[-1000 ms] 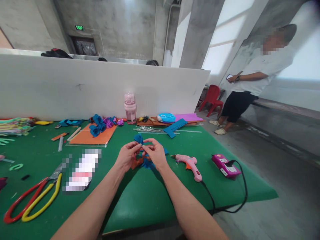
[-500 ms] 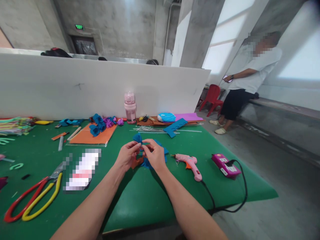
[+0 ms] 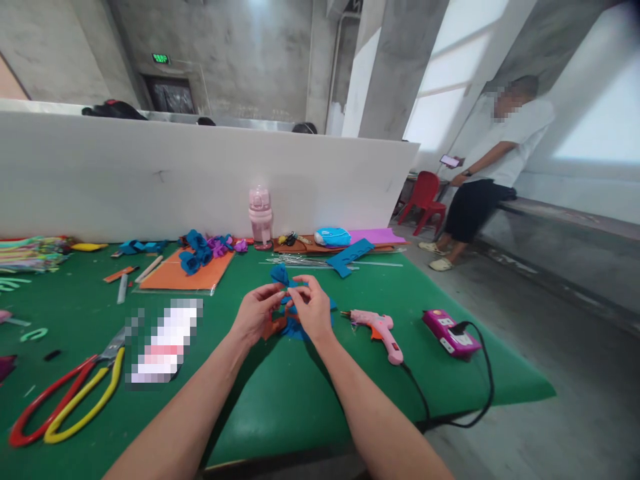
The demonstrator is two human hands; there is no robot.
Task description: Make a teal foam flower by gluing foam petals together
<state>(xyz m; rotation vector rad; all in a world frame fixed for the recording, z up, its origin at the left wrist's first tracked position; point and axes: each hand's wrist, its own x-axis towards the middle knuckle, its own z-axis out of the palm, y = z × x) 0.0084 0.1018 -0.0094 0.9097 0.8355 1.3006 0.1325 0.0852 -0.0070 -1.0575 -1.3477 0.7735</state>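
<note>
Pinching the blue paper flower (image 3: pixel 279 273) at its base, your left hand (image 3: pixel 256 312) holds it bloom-up above the bench (image 3: pixel 280 420), in front of you. Your right hand (image 3: pixel 313 310) brings its fingertips together at that base; whether they grip it too, you cannot tell. Beneath your hands lie blue paper (image 3: pixel 296 328) and an orange piece (image 3: pixel 273 327), both partly hidden. To your right rests the pink glue gun (image 3: pixel 376 325), with the purple power strip (image 3: pixel 450 333) beyond it.
</note>
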